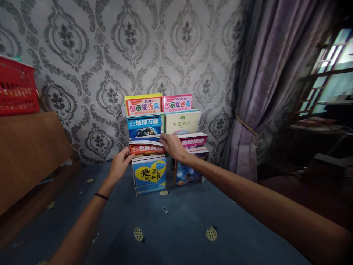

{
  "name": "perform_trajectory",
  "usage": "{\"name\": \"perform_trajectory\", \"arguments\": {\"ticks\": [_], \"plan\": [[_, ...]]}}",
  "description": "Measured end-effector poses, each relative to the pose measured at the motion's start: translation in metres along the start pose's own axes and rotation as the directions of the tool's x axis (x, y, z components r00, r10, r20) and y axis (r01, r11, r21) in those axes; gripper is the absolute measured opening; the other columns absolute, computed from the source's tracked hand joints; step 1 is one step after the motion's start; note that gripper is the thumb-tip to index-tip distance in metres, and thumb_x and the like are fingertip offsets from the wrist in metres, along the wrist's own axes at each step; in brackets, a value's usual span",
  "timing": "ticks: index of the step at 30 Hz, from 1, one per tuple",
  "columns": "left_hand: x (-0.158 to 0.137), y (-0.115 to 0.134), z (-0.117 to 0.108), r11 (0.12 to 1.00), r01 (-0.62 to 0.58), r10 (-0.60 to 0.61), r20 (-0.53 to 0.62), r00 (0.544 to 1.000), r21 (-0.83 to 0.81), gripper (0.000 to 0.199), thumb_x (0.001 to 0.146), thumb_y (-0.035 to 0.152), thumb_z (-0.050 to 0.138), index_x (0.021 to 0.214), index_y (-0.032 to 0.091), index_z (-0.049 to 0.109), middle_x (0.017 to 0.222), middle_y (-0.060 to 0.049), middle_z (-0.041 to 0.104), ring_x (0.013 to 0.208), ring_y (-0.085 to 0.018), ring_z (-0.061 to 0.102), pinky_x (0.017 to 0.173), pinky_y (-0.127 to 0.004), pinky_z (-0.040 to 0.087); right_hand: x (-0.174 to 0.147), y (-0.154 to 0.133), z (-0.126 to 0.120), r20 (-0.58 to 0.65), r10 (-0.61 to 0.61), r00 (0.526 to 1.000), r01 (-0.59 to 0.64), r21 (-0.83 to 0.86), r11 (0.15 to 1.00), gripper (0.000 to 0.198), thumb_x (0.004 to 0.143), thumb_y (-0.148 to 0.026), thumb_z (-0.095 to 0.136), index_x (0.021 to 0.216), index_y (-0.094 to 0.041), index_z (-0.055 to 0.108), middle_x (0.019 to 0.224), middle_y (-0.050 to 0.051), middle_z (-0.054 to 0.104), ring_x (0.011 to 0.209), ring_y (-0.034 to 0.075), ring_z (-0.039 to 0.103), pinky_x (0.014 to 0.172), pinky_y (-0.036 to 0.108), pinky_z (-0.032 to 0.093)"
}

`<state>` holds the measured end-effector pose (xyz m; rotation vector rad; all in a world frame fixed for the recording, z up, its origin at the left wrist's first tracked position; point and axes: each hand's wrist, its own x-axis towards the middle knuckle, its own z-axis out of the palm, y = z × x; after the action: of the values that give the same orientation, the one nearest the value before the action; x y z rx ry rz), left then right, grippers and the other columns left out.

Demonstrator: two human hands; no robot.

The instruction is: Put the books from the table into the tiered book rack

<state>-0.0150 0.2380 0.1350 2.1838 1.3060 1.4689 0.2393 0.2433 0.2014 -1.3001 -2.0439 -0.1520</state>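
Note:
Two columns of books stand in tiers on a rack, most of which the books hide. My left hand (120, 162) is closed at the left edge of a red-orange book (150, 148) in the left column, thumb in front. At that book's top right corner, the fingers of my right hand (173, 145) are closed; their tips are partly hidden. Below it stands a blue book with a yellow heart (149, 175). Behind it rises a blue book with a globe (145, 127).
Pink-and-yellow (143, 105) and pink (177, 104) books top the columns. The right column also holds a cream book (182, 122), a magenta book (194, 141) and a dark blue book (189, 173). A red basket (19, 86) rests on a wooden cabinet (35, 147). A purple curtain (264, 92) hangs right.

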Motion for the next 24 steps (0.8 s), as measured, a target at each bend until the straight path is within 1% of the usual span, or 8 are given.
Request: {"name": "perform_trajectory", "arguments": {"ticks": [4, 9, 11, 13, 15, 18, 21, 24], "plan": [[0.000, -0.003, 0.000, 1.000, 0.001, -0.001, 0.002, 1.000, -0.004, 0.024, 0.087, 0.043, 0.056, 0.080, 0.020, 0.057, 0.076, -0.001, 0.063, 0.072, -0.017, 0.057, 0.064, -0.025, 0.044, -0.002, 0.001, 0.000, -0.151, 0.088, 0.985, -0.054, 0.216, 0.975, 0.014, 0.095, -0.023, 0.042, 0.090, -0.020, 0.055, 0.072, 0.004, 0.065, 0.065, 0.020, 0.062, 0.059, 0.026, 0.039], [0.000, -0.002, 0.000, 1.000, 0.013, -0.013, 0.009, 1.000, -0.009, 0.025, 0.086, 0.044, 0.055, 0.079, 0.020, 0.055, 0.074, 0.000, 0.062, 0.070, -0.017, 0.056, 0.062, -0.025, 0.044, -0.005, 0.010, -0.005, -0.056, 0.099, 0.994, -0.059, 0.490, 0.870, 0.013, 0.092, -0.031, 0.046, 0.081, -0.023, 0.046, 0.068, -0.002, 0.056, 0.050, 0.015, 0.060, 0.046, 0.023, 0.040], [0.000, 0.001, 0.000, 1.000, 0.024, -0.023, 0.020, 1.000, -0.013, 0.026, 0.086, 0.045, 0.054, 0.078, 0.020, 0.054, 0.073, 0.000, 0.060, 0.068, -0.016, 0.055, 0.060, -0.025, 0.043, -0.006, 0.015, -0.008, -0.112, 0.117, 0.987, -0.039, 0.535, 0.844, 0.016, 0.091, -0.032, 0.046, 0.079, -0.023, 0.045, 0.065, -0.003, 0.052, 0.051, 0.015, 0.059, 0.046, 0.024, 0.042], [0.000, 0.003, -0.001, 0.999, 0.035, -0.035, 0.030, 0.999, -0.021, 0.026, 0.085, 0.045, 0.054, 0.077, 0.020, 0.053, 0.072, 0.000, 0.059, 0.068, -0.016, 0.055, 0.060, -0.025, 0.043, -0.007, 0.020, -0.011, -0.213, 0.144, 0.966, 0.005, 0.577, 0.817, 0.018, 0.093, -0.035, 0.045, 0.080, -0.024, 0.044, 0.066, -0.003, 0.049, 0.053, 0.015, 0.058, 0.048, 0.025, 0.047], [0.001, 0.004, -0.002, 0.999, 0.041, -0.040, 0.036, 0.999, -0.026, 0.027, 0.085, 0.046, 0.054, 0.076, 0.020, 0.052, 0.072, 0.000, 0.058, 0.068, -0.016, 0.055, 0.060, -0.025, 0.044, -0.008, 0.023, -0.013, -0.261, 0.159, 0.952, 0.044, 0.634, 0.772, 0.020, 0.094, -0.041, 0.044, 0.083, -0.025, 0.042, 0.069, -0.003, 0.048, 0.057, 0.014, 0.057, 0.051, 0.026, 0.051], [0.001, 0.004, -0.003, 0.999, 0.038, -0.037, 0.037, 0.999, -0.016, 0.028, 0.084, 0.047, 0.055, 0.075, 0.021, 0.051, 0.071, 0.000, 0.058, 0.069, -0.016, 0.056, 0.060, -0.025, 0.045, -0.008, 0.025, -0.011, -0.217, 0.137, 0.967, 0.073, 0.744, 0.664, 0.030, 0.092, -0.054, 0.050, 0.087, -0.025, 0.042, 0.074, -0.003, 0.048, 0.066, 0.014, 0.058, 0.060, 0.030, 0.058], [0.002, 0.003, -0.004, 0.999, 0.036, -0.036, 0.044, 0.998, -0.006, 0.028, 0.083, 0.048, 0.056, 0.075, 0.021, 0.052, 0.073, 0.000, 0.060, 0.069, -0.017, 0.057, 0.059, -0.025, 0.046, -0.006, 0.027, -0.007, -0.161, 0.110, 0.981, 0.078, 0.840, 0.538, 0.043, 0.078, -0.061, 0.066, 0.089, -0.024, 0.046, 0.077, -0.003, 0.055, 0.076, 0.015, 0.062, 0.074, 0.036, 0.062], [0.003, 0.004, -0.006, 0.999, 0.042, -0.042, 0.058, 0.997, 0.008, 0.029, 0.083, 0.049, 0.056, 0.075, 0.021, 0.052, 0.072, 0.000, 0.060, 0.066, -0.016, 0.057, 0.058, -0.025, 0.044, 0.000, 0.033, -0.011, -0.215, 0.164, 0.963, 0.114, 0.873, 0.474, 0.046, 0.070, -0.059, 0.075, 0.088, -0.023, 0.052, 0.081, -0.001, 0.060, 0.080, 0.017, 0.063, 0.080, 0.038, 0.062]]}}
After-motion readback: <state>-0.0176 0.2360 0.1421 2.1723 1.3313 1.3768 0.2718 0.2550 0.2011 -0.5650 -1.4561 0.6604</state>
